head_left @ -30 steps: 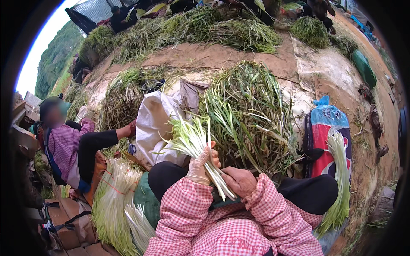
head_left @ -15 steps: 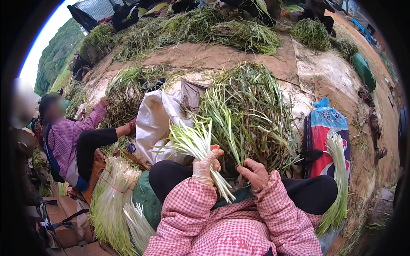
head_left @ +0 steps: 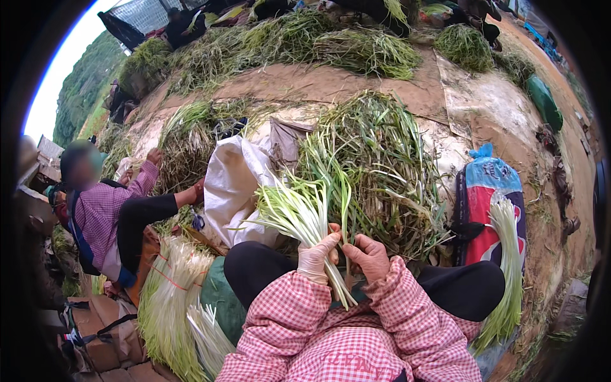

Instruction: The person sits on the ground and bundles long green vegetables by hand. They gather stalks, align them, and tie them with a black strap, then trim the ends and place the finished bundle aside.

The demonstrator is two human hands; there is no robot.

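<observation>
My left hand, in a thin whitish glove with bare fingertips showing, is closed round a bunch of scallion-like stalks. Their yellow-green leaves fan out up and to the left, and the white ends point down towards my lap. Just right of it, my bare right hand pinches a single green stalk between thumb and fingers. The two hands nearly touch. Beyond them lies a large heap of tangled green and brown stalks.
Left of the heap sits a white sack. Tied, cleaned bundles lie at my left. A loose bundle rests across a colourful bag at my right. Another person sits at the left; more heaps line the back.
My right hand has moved left and up, bringing its stalk close beside the bunch. My left hand and the bunch have shifted slightly right.
</observation>
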